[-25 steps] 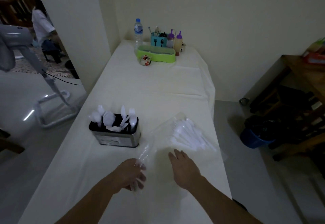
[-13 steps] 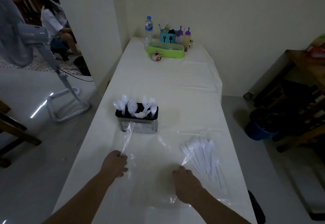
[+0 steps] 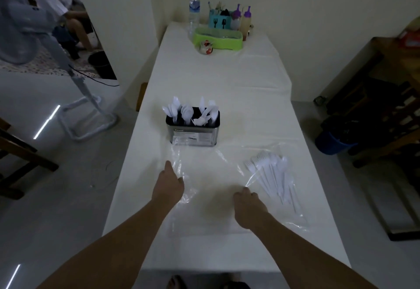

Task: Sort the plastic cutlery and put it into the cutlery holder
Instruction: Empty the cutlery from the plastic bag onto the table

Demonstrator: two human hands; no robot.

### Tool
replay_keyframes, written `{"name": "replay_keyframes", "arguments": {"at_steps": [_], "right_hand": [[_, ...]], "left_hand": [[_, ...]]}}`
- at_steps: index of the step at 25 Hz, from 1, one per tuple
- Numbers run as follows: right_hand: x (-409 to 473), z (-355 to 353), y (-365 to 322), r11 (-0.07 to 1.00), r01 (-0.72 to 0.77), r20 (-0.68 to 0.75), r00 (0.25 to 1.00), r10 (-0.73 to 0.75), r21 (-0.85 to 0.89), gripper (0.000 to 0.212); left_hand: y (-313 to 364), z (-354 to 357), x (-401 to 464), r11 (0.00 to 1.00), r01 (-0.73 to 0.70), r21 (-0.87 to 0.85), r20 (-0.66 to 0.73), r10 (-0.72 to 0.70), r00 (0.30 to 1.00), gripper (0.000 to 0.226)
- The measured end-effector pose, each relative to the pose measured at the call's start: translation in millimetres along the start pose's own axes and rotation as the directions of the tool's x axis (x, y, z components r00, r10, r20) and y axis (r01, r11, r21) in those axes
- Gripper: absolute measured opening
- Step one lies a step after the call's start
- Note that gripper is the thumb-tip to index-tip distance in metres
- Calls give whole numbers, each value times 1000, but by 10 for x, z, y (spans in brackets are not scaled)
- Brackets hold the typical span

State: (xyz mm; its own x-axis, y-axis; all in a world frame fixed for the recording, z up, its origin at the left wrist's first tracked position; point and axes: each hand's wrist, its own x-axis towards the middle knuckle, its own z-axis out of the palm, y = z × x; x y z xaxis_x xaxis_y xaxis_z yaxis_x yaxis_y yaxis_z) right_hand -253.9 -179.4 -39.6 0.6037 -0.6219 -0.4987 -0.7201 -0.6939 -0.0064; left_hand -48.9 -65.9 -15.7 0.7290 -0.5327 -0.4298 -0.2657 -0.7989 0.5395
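Left grip [image 3: 169,184] pinches the clear bag [image 3: 204,175]; right grip [image 3: 247,207] rests curled, holding nothing.

Both hands, left hand [image 3: 169,185] and right hand [image 3: 248,207], rest on a clear plastic bag [image 3: 204,175] holding apparently white forks [image 3: 270,173], near the cutlery holder [image 3: 193,129].

One head-worn wide-angle view looks forward and steeply down along a long white-clothed table [image 3: 227,79] from its near end. Both forearms enter from the bottom edge, the left hand [image 3: 168,186] and right hand [image 3: 248,207] close below the lens. Beyond the hands, the table recedes to the far wall; floor shows either side.
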Motion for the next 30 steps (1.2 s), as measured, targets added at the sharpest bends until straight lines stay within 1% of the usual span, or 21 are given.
{"name": "replay_keyframes", "arguments": {"at_steps": [3,6,9,12,15,17,20,22,24,26,27,28,30], "right_hand": [[-6,41,-41,1000,-10,-19,1000,10,16,42],[-6,83,-112,999,-11,-33,999,13,46,40],[-30,113,-198,998,-11,-22,1000,12,64,39],[-35,90,-197,995,-23,-35,999,27,102,39],[-12,16,-25,987,-30,-84,995,44,159,39],[44,-32,184,979,-64,-137,986,91,192,42],[148,-102,636,955,-176,-227,946,231,240,48],[214,-121,932,924,-254,-224,920,322,288,50],[276,-138,1150,878,-329,-232,877,420,347,50],[339,-123,1315,804,-400,-205,827,523,439,47],[368,-107,1382,758,-435,-167,805,569,486,43],[395,-87,1440,726,-458,-126,796,592,514,39],[423,-36,1521,708,-476,-46,813,581,521,32]], "left_hand": [[-76,-4,15,991,-75,107,0,75,997,75],[-189,37,11,947,-176,269,1,182,983,74],[-286,134,-27,838,-244,488,28,265,964,72],[-386,293,-76,732,-325,599,88,343,935,69],[-474,488,-74,681,-421,599,155,417,896,64],[-474,586,-91,650,-463,602,196,441,876,61],[-336,746,-145,639,-517,570,222,486,845,63],[-165,863,-179,636,-541,551,228,508,830,64],[32,975,-184,652,-547,525,243,501,831,65],[182,1106,-136,656,-547,520,251,495,832,66],[231,1161,-113,655,-544,525,257,488,834,67],[265,1210,-85,653,-540,532,264,477,838,67],[306,1297,-49,646,-533,547,277,461,843,66]]}}
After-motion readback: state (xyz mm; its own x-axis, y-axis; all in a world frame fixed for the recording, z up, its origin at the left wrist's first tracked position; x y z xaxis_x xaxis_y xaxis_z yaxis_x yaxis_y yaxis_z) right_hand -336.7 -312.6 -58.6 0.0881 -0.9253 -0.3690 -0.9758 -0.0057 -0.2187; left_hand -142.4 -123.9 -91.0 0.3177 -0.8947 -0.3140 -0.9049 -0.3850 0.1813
